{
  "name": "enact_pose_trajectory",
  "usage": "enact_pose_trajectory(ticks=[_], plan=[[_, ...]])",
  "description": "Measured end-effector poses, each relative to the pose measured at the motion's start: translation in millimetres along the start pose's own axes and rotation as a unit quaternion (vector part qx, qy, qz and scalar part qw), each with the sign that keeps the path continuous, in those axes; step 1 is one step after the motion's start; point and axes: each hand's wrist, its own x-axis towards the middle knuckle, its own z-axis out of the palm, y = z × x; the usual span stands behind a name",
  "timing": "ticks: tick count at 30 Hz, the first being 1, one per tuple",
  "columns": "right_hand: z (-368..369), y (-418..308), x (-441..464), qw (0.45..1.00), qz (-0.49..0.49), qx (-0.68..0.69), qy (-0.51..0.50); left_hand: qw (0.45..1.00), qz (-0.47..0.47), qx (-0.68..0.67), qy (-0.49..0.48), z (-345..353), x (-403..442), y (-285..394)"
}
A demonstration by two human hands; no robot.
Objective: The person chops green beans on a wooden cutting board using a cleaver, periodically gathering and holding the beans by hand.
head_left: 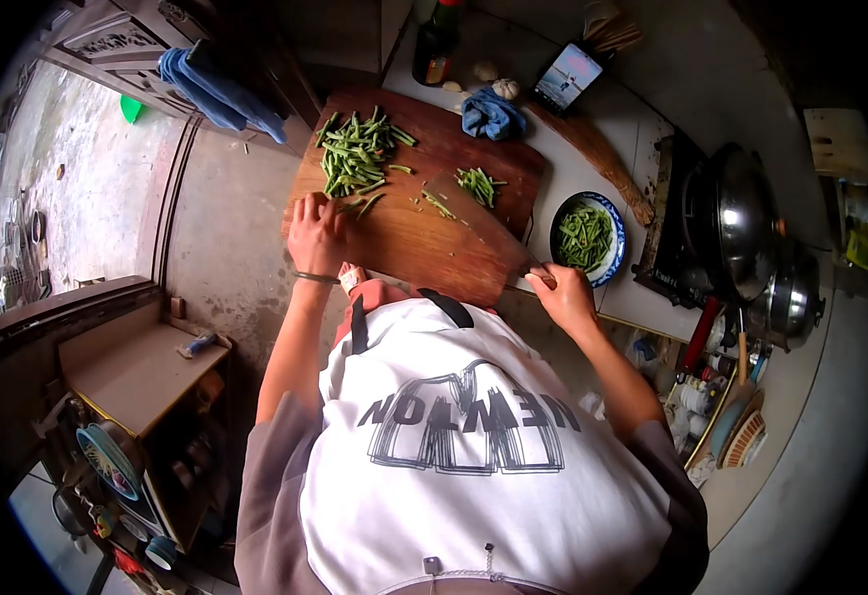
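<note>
My right hand (pixel 565 296) grips the handle of a kitchen knife (pixel 489 233). Its broad blade lies slanted over the wooden cutting board (pixel 404 243), pointing away and to the left. At the board's left edge, my left hand (pixel 317 236) has its fingers curled down; whatever they may hold is hidden. Just beyond it is a heap of cut green beans (pixel 357 149), with a few loose pieces near the fingertips. A smaller group of bean pieces (pixel 479 185) rests beyond the blade. More cut beans fill a blue-rimmed bowl (pixel 620 243) right of the board.
Behind the board are a blue cloth (pixel 494 113), garlic (pixel 505 88), a dark bottle (pixel 437 48) and a propped phone (pixel 568 76). A gas stove with a lidded wok (pixel 742 218) stands at the right. A low cabinet (pixel 141 372) is at left.
</note>
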Motion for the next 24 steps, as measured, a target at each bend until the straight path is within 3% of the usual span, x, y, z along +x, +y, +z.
enact_pose_trajectory(ticks=[6,11,15,19,24], plan=[[9,-15,-7,0.999,-0.002,-0.025,-0.021,0.999,0.027,-0.014,-0.045,-1,5,5],[11,-14,-12,0.999,0.007,-0.032,-0.026,0.995,-0.035,-0.094,0.013,-3,18,11],[6,-19,-14,0.998,0.028,-0.047,-0.028,0.989,-0.023,-0.127,0.075,2,53,-9],[7,-20,-13,0.998,0.036,-0.045,-0.026,0.995,0.050,-0.092,-0.005,7,94,-34],[11,-21,-14,0.998,0.035,-0.046,-0.012,0.987,0.155,-0.008,-0.034,14,112,-43]])
